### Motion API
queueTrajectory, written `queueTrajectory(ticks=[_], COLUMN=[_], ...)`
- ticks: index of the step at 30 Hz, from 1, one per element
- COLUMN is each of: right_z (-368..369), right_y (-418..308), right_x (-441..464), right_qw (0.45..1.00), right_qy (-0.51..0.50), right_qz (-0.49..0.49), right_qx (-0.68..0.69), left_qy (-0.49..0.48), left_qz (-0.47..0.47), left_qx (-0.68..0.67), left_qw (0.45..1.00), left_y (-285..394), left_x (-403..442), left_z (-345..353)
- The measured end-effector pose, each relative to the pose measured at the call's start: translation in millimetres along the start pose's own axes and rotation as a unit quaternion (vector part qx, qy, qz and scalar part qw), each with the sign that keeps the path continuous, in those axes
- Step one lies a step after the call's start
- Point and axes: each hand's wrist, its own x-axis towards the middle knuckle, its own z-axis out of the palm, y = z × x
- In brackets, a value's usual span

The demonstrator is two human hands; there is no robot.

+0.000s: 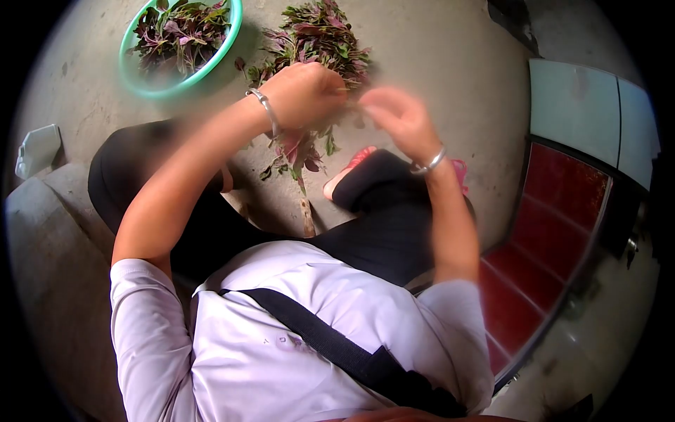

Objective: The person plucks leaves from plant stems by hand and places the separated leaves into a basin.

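My left hand point(304, 95), with a silver bangle at its wrist, is closed around a leafy stem of purple-green greens point(299, 151), whose leaves hang below the fist. Close by on the right, my right hand point(404, 121) is blurred, its thumb and fingers pinched together. A thin, smeared bit shows between the two hands, too unclear to name. Just beyond them, a pile of the same purple-green greens point(320, 39) lies on the floor. A green-rimmed basin point(235, 28) at the upper left holds more of these leaves.
My bent legs in black trousers point(380, 232) frame the concrete floor point(436, 42). A red sandal point(358, 158) shows near my right hand. At right stands a cabinet with dark red tiles point(562, 190) and pale panels point(573, 105). A pale plastic container point(39, 150) is at far left.
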Motion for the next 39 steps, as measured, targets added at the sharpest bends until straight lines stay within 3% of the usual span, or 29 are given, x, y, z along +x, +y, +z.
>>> queueTrajectory(ticks=[1, 4, 6, 8, 12, 14, 16, 18, 21, 24, 30, 32, 33, 35, 38, 39], right_z=[-1, -1, -1, -5, -16, -23, -19, -21, -17, -7, 12, 14, 16, 18, 19, 19], right_y=[0, 1, -1, 6, -2, 10, 9, 15, 15, 8, 9, 12, 12, 13, 6, 8], right_x=[0, -1, -2, -2, -3, 1, -1, -2, -3, -3, -1, -1, -1, -2, -1, 0], right_qw=[1.0, 1.0, 0.998, 0.988, 0.91, 0.915, 0.861, 0.861, 0.869, 0.884, 0.897, 0.901, 0.902, 0.903, 0.94, 0.958], right_qy=[-0.003, -0.008, -0.004, 0.03, 0.071, 0.057, 0.051, 0.04, 0.058, 0.099, 0.1, 0.098, 0.097, 0.095, 0.103, 0.135], right_qz=[0.005, 0.018, 0.026, 0.045, 0.058, 0.038, 0.048, 0.047, 0.06, 0.089, 0.105, 0.113, 0.118, 0.129, 0.141, 0.086], right_qx=[0.0, 0.018, 0.053, 0.148, 0.403, 0.398, 0.503, 0.505, 0.487, 0.449, 0.417, 0.407, 0.404, 0.398, 0.292, 0.238], left_qy=[0.008, -0.01, 0.079, 0.178, 0.157, 0.072, -0.067, 0.05, 0.052, 0.064, 0.154, 0.14, 0.14, 0.152, 0.113, 0.121], left_qz=[0.018, -0.06, -0.09, -0.104, -0.17, -0.223, -0.237, -0.054, -0.05, -0.027, 0.0, -0.115, -0.106, 0.007, -0.086, -0.113], left_qx=[0.004, -0.145, -0.226, -0.312, -0.296, -0.082, 0.189, 0.256, -0.033, -0.323, -0.419, -0.572, -0.596, -0.478, -0.477, -0.505], left_qw=[1.0, 0.988, 0.967, 0.928, 0.927, 0.969, 0.951, 0.964, 0.997, 0.944, 0.895, 0.8, 0.784, 0.865, 0.867, 0.847], left_y=[-1, -3, -10, -26, -65, -69, -31, -43, -33, -10, -7, 1, -4, -19, -10, -2], left_x=[1, 4, 6, 13, 13, 11, 6, -8, 2, 6, 3, 0, 3, 9, 3, 1], left_z=[1, 1, -3, -12, -22, -1, 6, 23, 24, 20, 28, 23, 25, 29, 21, 18])
